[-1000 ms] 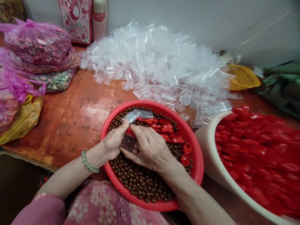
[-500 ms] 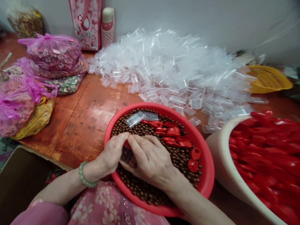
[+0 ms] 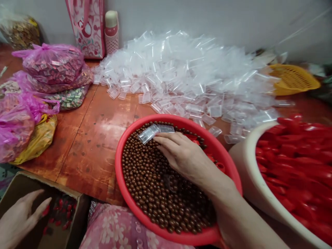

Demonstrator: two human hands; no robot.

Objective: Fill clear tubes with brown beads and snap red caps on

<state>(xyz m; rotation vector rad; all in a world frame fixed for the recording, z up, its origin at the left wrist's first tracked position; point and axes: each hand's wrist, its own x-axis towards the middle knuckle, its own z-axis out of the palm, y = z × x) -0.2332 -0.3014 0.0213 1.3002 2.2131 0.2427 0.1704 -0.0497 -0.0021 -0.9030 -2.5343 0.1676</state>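
My right hand [image 3: 185, 152] reaches over the red basin [image 3: 118, 162], fingers extended and a little apart. Its fingertips are at two clear plastic cases [image 3: 148, 134] lying on brown beads [image 3: 145, 173]; whether they touch, I cannot tell. Another clear case [image 3: 171, 183] lies on the beads below my palm. Red plastic caps [image 3: 220, 166] at the basin's right are partly hidden by my right hand. At lower left my left hand [image 3: 22, 216] is over a cardboard box [image 3: 11, 188], fingers apart. Small dark pieces with red ends [image 3: 62, 211] are in the box, one red bit right by my thumb.
A large pile of clear cases [image 3: 181, 72] covers the back of the table. A white tub [image 3: 246, 155] of red caps stands at right, with a yellow basket [image 3: 293, 79] behind. Tied pink bags [image 3: 53, 65], a patterned bag [image 3: 86, 31] and a bottle [image 3: 111, 33] are at left.
My hands were together above the beads, around a dark piece with red. Now they are apart: the left has gone down-left to the box, the right forward to the clear cases.
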